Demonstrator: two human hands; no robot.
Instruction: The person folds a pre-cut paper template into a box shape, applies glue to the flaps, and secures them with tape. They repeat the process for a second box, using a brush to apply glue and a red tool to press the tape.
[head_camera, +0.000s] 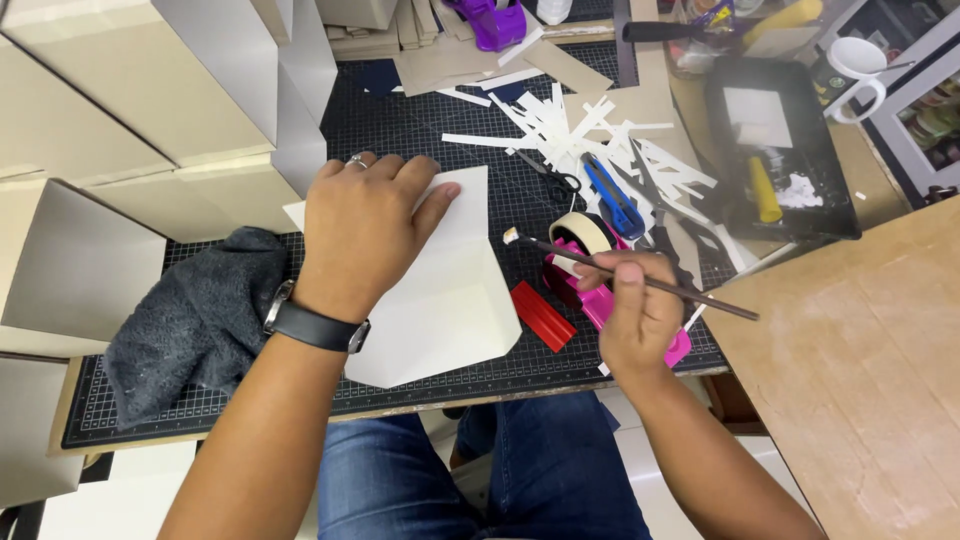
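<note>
Two bare hands over a dark cutting mat. Left hand, fingers spread, presses flat on a folded cream card piece at mat centre. Right hand pinches a thin brush, bristle tip pointing toward the card's right edge. Beneath it: pink tape dispenser. Adjacent: red block, grey cloth, white paper strips, blue utility knife.

folded card: matt paper | cloth: fuzzy grey fabric | tape dispenser: glossy plastic | board: wood
</note>
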